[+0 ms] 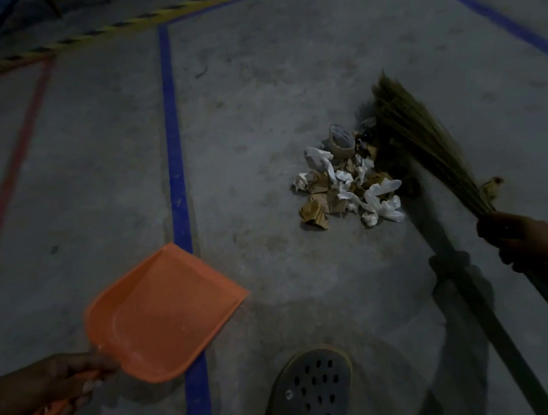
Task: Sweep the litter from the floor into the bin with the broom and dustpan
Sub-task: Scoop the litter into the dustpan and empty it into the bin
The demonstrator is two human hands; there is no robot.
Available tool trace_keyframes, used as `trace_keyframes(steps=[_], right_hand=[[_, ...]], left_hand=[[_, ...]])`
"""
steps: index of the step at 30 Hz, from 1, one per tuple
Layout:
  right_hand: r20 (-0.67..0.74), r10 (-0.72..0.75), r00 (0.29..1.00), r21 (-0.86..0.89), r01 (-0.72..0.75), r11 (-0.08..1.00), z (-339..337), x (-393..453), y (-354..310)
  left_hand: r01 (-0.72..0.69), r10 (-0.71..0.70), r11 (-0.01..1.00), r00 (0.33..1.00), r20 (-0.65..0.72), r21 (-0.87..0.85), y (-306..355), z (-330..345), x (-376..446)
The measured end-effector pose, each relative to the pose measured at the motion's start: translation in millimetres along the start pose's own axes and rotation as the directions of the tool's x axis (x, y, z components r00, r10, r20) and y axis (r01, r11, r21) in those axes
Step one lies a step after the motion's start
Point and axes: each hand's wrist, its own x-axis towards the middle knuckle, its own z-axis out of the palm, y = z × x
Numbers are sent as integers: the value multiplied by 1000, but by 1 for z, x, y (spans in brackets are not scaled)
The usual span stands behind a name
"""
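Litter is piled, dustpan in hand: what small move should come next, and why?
Probably lower the orange dustpan, gripped by the left hand, to the floor on the litter pile's left. It looks empty and well short of the pile, while the broom in the right hand sits opposite.

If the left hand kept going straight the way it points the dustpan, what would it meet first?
The left hand aims the orange dustpan up and right. Its front lip would cross bare floor, probably passing the blue tape line, then meet the litter pile beside the broom. Height above the floor is unclear.
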Motion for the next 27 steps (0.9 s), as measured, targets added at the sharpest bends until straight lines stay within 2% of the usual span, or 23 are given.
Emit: trace_keyframes(steps=[2,5,10,17,22,27], right_hand=[[-3,33,999,14,-32,999,-1,0,0],[-25,49,998,17,-49,999,-4,3,7],[31,58,998,-13,-58,998,-11,9,8],[82,57,995,-119,-47,992,-15,17,-1],[96,44,994,-125,-32,992,-11,18,-1],[103,40,994,-105,-29,994,-7,15,3]], left_hand=[[19,-18,1000,998,55,-18,12,19,-1],[-40,39,999,994,102,13,31,32,10],[-110,110,994,991,74,3,84,54,50],[-232,225,972,966,125,46,157,87,86],[-234,212,959,967,141,163,180,102,100],[-250,224,959,957,183,131,192,114,100]])
